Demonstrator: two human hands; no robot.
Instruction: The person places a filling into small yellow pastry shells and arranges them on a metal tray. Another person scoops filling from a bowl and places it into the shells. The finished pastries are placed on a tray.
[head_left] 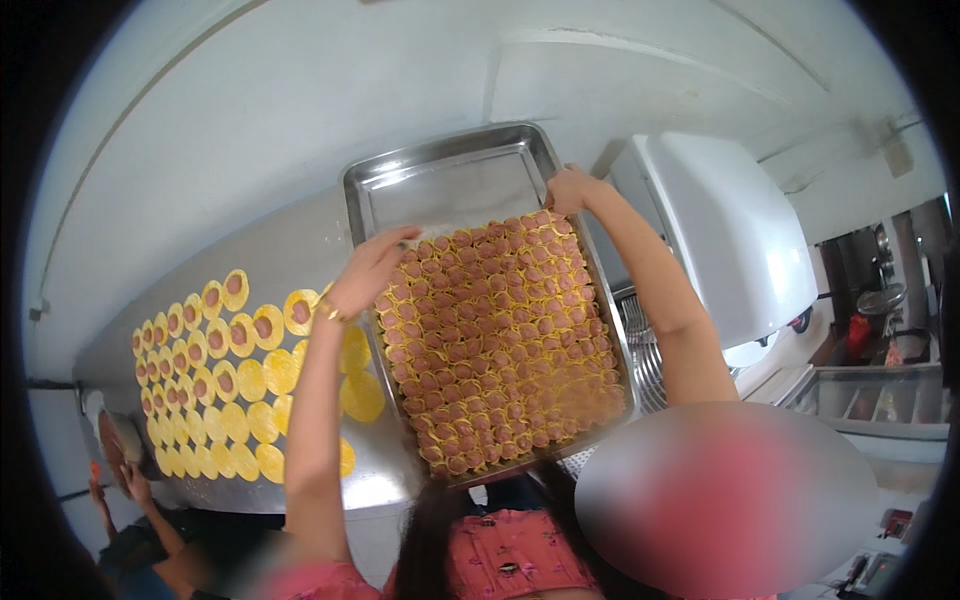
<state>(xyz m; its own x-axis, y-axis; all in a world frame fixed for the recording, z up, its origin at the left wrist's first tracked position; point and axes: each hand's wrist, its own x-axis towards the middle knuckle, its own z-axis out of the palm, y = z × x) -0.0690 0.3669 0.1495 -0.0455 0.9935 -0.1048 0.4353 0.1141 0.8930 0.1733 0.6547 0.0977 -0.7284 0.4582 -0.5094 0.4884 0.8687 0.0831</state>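
With left hand loosely open, right hand curled, cannot tell whether gripping, at far corners of round, yellow-wrapped, brown-topped dumplings inside rectangular silver metal tray; best to nudge gently, without squashing.

Yellow rounds: some partly behind left forearm | co-worker: cut off below | oval patch (pinkish inside): blurred

Soft, diffuse light, pale glare on the steel tray, black fisheye rim.
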